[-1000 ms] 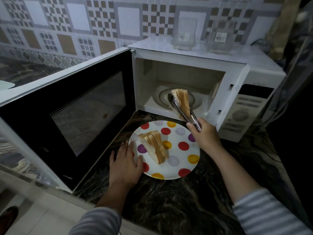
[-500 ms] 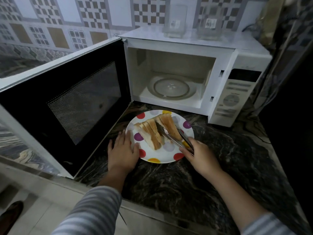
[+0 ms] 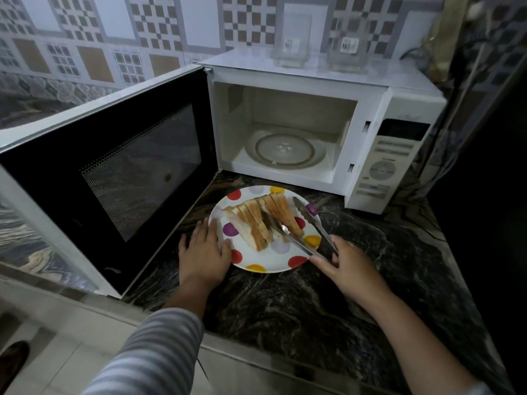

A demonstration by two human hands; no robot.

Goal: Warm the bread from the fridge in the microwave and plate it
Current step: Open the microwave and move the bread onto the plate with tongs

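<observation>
The right hand (image 3: 349, 270) is wrapping its fingers around the back end of the metal tongs (image 3: 306, 228). The two arms of the tongs are standing apart, so nothing is being pinched between them. One arm is lying across the bread slices (image 3: 261, 220), and the other is reaching over the right side of the plate.

The left hand (image 3: 204, 253) is lying flat with its fingers spread. It is holding nothing. Its thumb and fingers are touching the left rim of the dotted plate (image 3: 268, 263), and its palm is resting on the counter.

The bread is sitting on the plate as a row of slices leaning on each other. The plate is white with red, yellow and purple dots. It is sitting on the dark marble counter (image 3: 342, 315), just in front of the microwave (image 3: 399, 101).

The microwave door (image 3: 114, 172) is hanging wide open to the left. Inside, the round glass tray (image 3: 285, 151) is sitting bare. Two clear jars (image 3: 292, 42) with labels are standing on top of the microwave. Striped sleeves are covering both arms.
</observation>
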